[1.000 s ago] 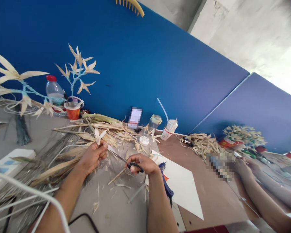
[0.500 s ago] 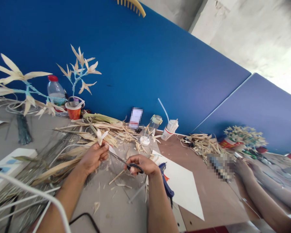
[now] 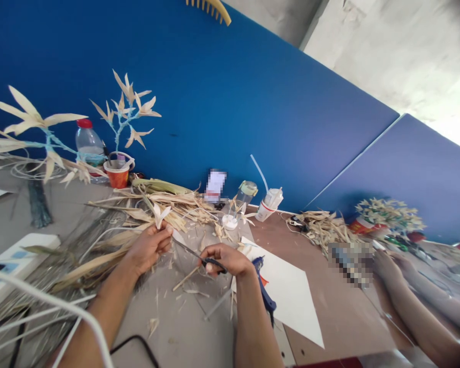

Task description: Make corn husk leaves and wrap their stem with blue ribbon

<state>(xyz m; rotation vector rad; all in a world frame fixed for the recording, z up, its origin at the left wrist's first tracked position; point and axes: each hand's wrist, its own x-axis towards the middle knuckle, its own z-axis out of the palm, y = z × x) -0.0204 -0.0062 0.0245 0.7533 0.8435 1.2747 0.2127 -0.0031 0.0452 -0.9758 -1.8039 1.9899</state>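
Note:
My left hand (image 3: 150, 246) is closed in a pinch on a small pale husk flower (image 3: 161, 214), which stands up above the fingertips. A thin pale husk piece (image 3: 177, 236) pokes out to the right of those fingers. My right hand (image 3: 224, 259) grips dark-handled scissors (image 3: 206, 261) with fingers at the loops. The blades point left toward the husk piece, their tips near it; whether they touch it I cannot tell. Husk scraps and a thin stick (image 3: 185, 279) lie on the table below. Just right of my right wrist is a blue glue gun (image 3: 266, 294) on white card (image 3: 293, 296).
Dried husks (image 3: 168, 199) and a power strip (image 3: 19, 266) lie on the left. Behind stand a red-white cup (image 3: 117, 176), a capped bottle (image 3: 89, 140), a phone (image 3: 215, 185) and a clear jar (image 3: 246, 194). Another person's arms (image 3: 410, 301) are at the right.
Both hands keep almost the same position, with the flower and the scissors still held. The view has shifted very slightly.

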